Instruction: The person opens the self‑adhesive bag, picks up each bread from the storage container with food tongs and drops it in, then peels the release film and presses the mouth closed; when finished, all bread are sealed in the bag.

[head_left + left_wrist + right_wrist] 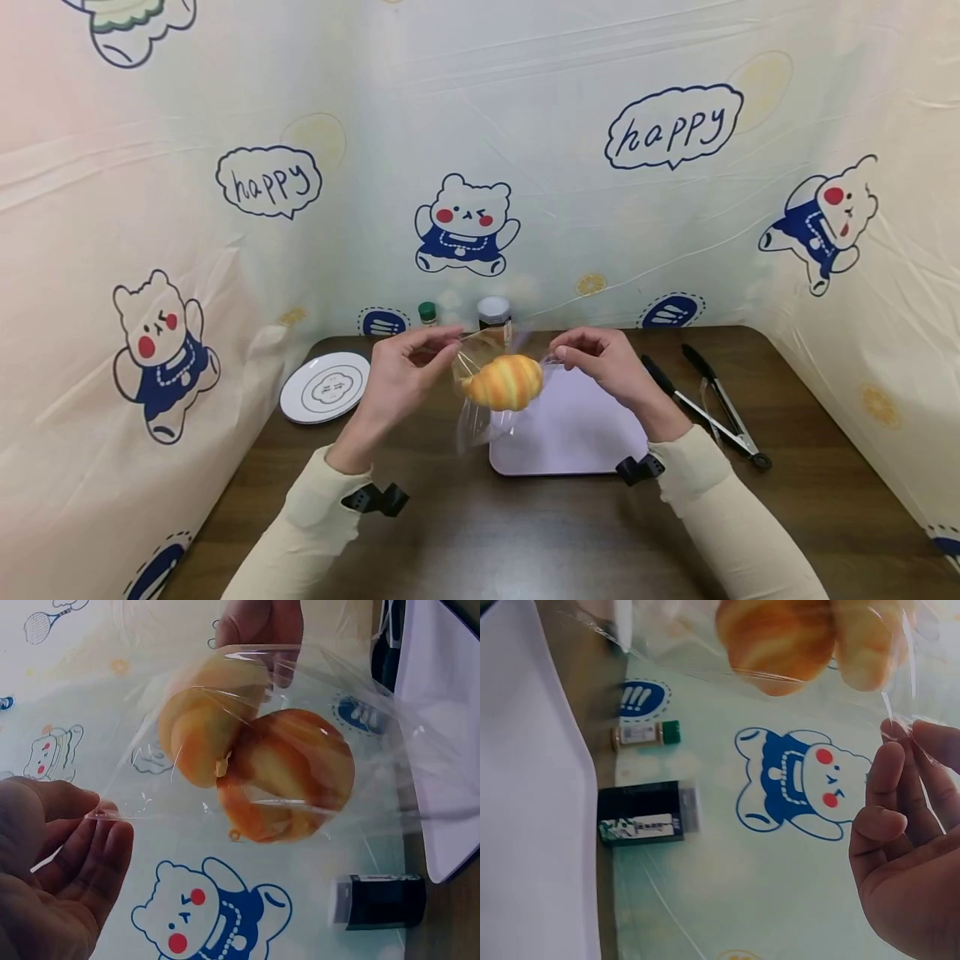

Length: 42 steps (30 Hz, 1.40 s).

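Observation:
Held up between both hands is a clear plastic bag (480, 429), with a striped croissant (506, 383) showing inside it. In the left wrist view the bag holds a rounded golden-brown bread piece (300, 776) beside a longer, paler one (199, 742). My left hand (401, 367) pinches one upper corner of the bag between thumb and fingers. At the opposite corner, my right hand (611, 367) pinches the film between thumb and forefinger. The bag hangs above the table, partly in front of a lilac board (577, 425).
A white plate (326, 387) lies at the left of the brown table (480, 533). Black-tipped tongs (712, 408) lie at the right. Along the back stand a dark jar with a pale lid (495, 312) and a small green-capped bottle (427, 313). Printed curtains surround the table.

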Tool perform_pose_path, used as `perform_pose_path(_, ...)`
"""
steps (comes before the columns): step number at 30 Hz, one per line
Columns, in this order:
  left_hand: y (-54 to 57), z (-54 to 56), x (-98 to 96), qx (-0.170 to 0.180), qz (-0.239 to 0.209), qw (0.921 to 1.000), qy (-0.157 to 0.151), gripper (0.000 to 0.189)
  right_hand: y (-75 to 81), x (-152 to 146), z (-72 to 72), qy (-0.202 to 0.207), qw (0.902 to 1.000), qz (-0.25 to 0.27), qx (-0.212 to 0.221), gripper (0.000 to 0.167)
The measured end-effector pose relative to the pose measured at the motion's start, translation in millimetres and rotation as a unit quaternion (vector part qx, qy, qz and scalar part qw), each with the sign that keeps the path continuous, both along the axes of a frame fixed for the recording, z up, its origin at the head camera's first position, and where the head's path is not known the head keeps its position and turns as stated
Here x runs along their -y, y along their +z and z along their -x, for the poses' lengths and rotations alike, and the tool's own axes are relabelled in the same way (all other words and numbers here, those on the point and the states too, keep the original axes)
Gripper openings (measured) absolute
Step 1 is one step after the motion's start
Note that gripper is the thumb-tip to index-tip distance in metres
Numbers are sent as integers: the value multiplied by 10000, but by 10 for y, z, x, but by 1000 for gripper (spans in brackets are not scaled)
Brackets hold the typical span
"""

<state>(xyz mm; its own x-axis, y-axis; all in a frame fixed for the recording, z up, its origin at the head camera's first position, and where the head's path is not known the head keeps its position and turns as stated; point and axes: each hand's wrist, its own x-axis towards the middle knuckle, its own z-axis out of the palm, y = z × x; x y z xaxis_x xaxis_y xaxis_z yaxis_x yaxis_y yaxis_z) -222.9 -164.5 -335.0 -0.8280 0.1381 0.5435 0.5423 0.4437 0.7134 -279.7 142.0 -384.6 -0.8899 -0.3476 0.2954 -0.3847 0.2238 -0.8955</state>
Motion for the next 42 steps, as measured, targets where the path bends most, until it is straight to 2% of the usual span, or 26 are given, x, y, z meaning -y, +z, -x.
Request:
perform_pose_path(5,-13,34,32,264,99,9995,155,12,84,-40,-27,-82,9998,-201,48,21)
perform_pose_path(17,16,28,56,829,55,9965,95,14,228,-39,-71,156,9994,-321,-43,23)
perform_pose_path(21,23,30,55,874,-31,9962,32,15,237,-43,-73,238,9993,-275,-51,19)
perform_pose_path(28,33,23,75,844,-72,9964,76,14,236,-63,-63,20,9987,-501,-94,23)
perform_pose_path(34,30,25,127,750,-62,9970,170,13,231,-132,-34,-13,9993,-247,-292,24)
perform_pose_path(38,19,35,147,823,-236,9963,-11,14,235,-159,-34,138,9988,-10,-463,23)
perform_pose_path(42,6,58,164,881,-550,9943,-250,16,239,-174,-40,457,9957,526,-610,22)
